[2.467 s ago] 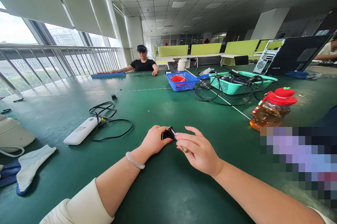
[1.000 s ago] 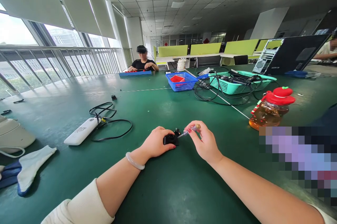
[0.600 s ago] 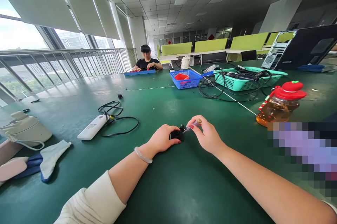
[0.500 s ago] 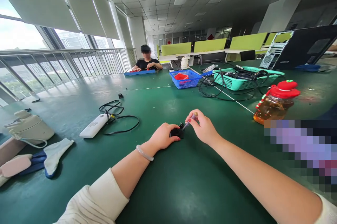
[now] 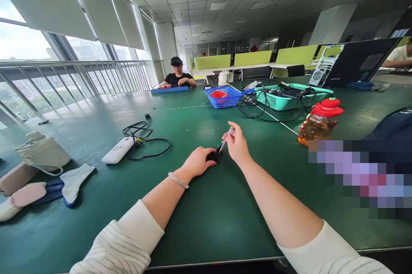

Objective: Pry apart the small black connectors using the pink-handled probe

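Observation:
On the green table [image 5: 206,214], my left hand [image 5: 198,161] is closed around a small black part [image 5: 213,157], its thumb on the near side. The fingers hide much of that part, and I cannot make out its kind. My right hand [image 5: 237,143] grips a screwdriver [image 5: 231,131] by its clear purplish handle. The shaft slants down to the left, and its tip meets the right end of the black part.
Left lie a white power bank [image 5: 119,150] with a black cable [image 5: 151,140], and a beige bottle [image 5: 41,150]. Beyond my hands are a blue basket [image 5: 223,101] and a green basket [image 5: 280,102] of cables. A red-lidded jar [image 5: 318,126] stands right. A person [image 5: 176,76] sits opposite.
My right hand has shifted slightly left and up, and the screwdriver now stands steeper. My left hand still holds the black part. The camera view has moved a little, showing the table's near edge.

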Action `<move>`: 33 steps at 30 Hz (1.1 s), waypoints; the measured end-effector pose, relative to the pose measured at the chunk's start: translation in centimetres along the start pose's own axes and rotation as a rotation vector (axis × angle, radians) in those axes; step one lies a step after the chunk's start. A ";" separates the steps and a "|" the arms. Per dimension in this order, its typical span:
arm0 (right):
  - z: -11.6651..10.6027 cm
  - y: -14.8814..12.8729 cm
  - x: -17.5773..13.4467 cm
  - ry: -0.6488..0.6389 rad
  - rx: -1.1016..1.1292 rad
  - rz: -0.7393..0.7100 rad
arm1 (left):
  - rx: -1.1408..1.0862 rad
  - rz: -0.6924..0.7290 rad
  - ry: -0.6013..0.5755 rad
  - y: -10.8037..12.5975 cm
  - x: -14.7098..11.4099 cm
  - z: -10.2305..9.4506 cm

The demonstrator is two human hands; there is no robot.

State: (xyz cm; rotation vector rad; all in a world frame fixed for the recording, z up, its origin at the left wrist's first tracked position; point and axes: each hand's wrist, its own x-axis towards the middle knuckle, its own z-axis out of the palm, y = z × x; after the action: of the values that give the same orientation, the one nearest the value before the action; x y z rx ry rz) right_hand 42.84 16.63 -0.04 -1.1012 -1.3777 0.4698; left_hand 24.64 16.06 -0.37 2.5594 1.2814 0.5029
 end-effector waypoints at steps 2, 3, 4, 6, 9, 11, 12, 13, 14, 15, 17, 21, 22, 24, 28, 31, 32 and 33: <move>-0.5 0.6 0.1 0.057 0.083 0.043 | -0.002 0.005 0.001 -0.2 -0.1 0.0; -0.7 0.6 0.2 0.086 0.113 0.058 | -0.003 0.005 0.001 -0.3 -0.1 0.0; -0.8 0.6 0.3 0.115 0.129 0.063 | -0.004 0.005 0.001 -0.4 -0.1 0.0; -0.9 0.1 0.3 0.154 0.127 0.042 | -0.003 0.002 0.001 -0.5 -0.2 0.0; -0.8 -0.7 -0.1 0.125 0.052 -0.050 | 0.009 -0.003 0.009 -0.5 -0.2 0.0; -0.7 -1.2 -0.5 0.077 -0.025 -0.125 | 0.018 -0.007 0.020 -0.4 -0.2 -0.1; -0.6 -1.4 -0.8 0.057 -0.067 -0.161 | 0.019 -0.007 0.025 -0.4 -0.2 -0.1; -0.5 -1.6 -1.0 0.039 -0.107 -0.195 | 0.019 -0.008 0.030 -0.4 -0.2 -0.1; -0.4 -1.7 -1.2 0.023 -0.143 -0.226 | 0.019 -0.008 0.034 -0.4 -0.3 -0.2; -0.3 -1.9 -1.4 0.009 -0.172 -0.253 | 0.019 -0.007 0.038 -0.5 -0.3 -0.2; -0.1 -2.1 -1.8 -0.015 -0.219 -0.310 | 0.023 -0.007 0.046 -0.7 -0.3 -0.2; 0.1 -2.2 -2.1 -0.038 -0.268 -0.397 | 0.029 0.001 0.050 -0.9 -0.2 -0.1; 0.1 -2.2 -2.1 -0.035 -0.266 -0.402 | 0.028 -0.001 0.049 -0.9 -0.2 -0.1; 0.1 -2.2 -2.1 -0.029 -0.250 -0.401 | 0.024 -0.007 0.045 -0.8 -0.2 -0.1; 0.0 -2.2 -2.0 -0.077 -0.268 -0.366 | 0.015 0.014 0.013 -0.7 -0.4 -0.6; 0.0 -2.2 -1.8 -0.150 -0.237 -0.327 | 0.000 0.024 -0.031 -0.9 -0.7 -1.2; 0.0 -2.3 -1.8 -0.180 -0.197 -0.314 | -0.010 0.024 -0.041 -1.0 -0.8 -1.3; -0.1 -2.3 -1.7 -0.212 -0.153 -0.299 | -0.020 0.024 -0.045 -1.1 -0.9 -1.4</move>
State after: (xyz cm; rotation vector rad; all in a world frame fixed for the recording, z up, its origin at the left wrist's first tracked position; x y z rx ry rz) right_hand 41.79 14.12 0.97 -0.9649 -1.7566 0.2713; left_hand 22.74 16.07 0.37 2.5575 1.2255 0.4577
